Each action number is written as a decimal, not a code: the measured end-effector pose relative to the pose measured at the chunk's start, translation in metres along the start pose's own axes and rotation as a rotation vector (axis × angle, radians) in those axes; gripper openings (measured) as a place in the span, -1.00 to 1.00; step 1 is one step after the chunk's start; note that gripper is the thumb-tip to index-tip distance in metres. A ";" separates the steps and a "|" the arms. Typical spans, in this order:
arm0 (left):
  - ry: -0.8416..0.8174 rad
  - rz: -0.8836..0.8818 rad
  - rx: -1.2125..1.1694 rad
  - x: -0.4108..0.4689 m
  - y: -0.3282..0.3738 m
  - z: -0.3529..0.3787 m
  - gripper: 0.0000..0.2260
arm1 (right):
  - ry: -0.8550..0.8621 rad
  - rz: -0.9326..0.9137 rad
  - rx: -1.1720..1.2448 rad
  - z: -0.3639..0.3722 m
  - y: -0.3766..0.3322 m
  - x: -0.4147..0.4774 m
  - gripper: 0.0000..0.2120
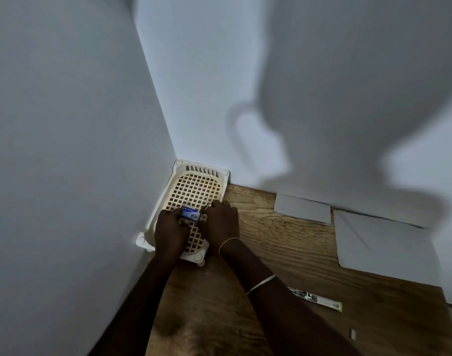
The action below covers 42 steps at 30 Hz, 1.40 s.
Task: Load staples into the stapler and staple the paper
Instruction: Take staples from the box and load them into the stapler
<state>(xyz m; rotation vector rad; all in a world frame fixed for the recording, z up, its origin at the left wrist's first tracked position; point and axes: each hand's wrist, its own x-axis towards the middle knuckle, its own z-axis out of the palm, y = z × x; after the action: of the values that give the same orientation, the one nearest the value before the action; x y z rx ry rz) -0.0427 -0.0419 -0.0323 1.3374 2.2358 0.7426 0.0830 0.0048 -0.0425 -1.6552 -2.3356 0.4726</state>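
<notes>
Nearest, a small pale strip (352, 333) lies on the wooden table (284, 235). Just beyond it is the stapler (320, 300), opened flat, one end under the right forearm. Farther on, the left hand (169, 232) and right hand (221, 224) meet over a cream basket (226, 173), both pinching a blue box (191, 214). A small paper (302, 208) and a larger sheet (381, 242) lie by the wall.

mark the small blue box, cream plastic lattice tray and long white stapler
small blue box (190, 213): head view, top face
cream plastic lattice tray (203, 167): head view, far rim
long white stapler (321, 300): head view, middle
</notes>
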 end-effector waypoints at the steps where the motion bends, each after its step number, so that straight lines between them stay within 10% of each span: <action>1: 0.013 0.004 -0.019 -0.001 0.002 -0.001 -0.66 | 0.011 -0.011 0.018 -0.002 0.002 -0.002 -0.73; 17: -0.197 0.161 -1.007 -0.097 0.049 0.016 -0.73 | 0.182 -0.057 0.505 -0.097 0.080 -0.123 -0.75; 30: -0.143 0.262 -0.928 -0.151 0.067 0.024 -0.59 | 0.020 0.310 1.318 -0.100 0.099 -0.185 -0.77; 42: -0.146 0.363 -0.760 -0.168 0.066 0.021 -0.53 | -0.021 0.388 1.436 -0.098 0.095 -0.200 -0.75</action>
<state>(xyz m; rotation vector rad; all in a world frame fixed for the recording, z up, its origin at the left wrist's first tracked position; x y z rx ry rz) 0.0880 -0.1612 0.0088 1.3276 1.3634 1.3887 0.2682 -0.1431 0.0083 -1.1966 -0.9603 1.6727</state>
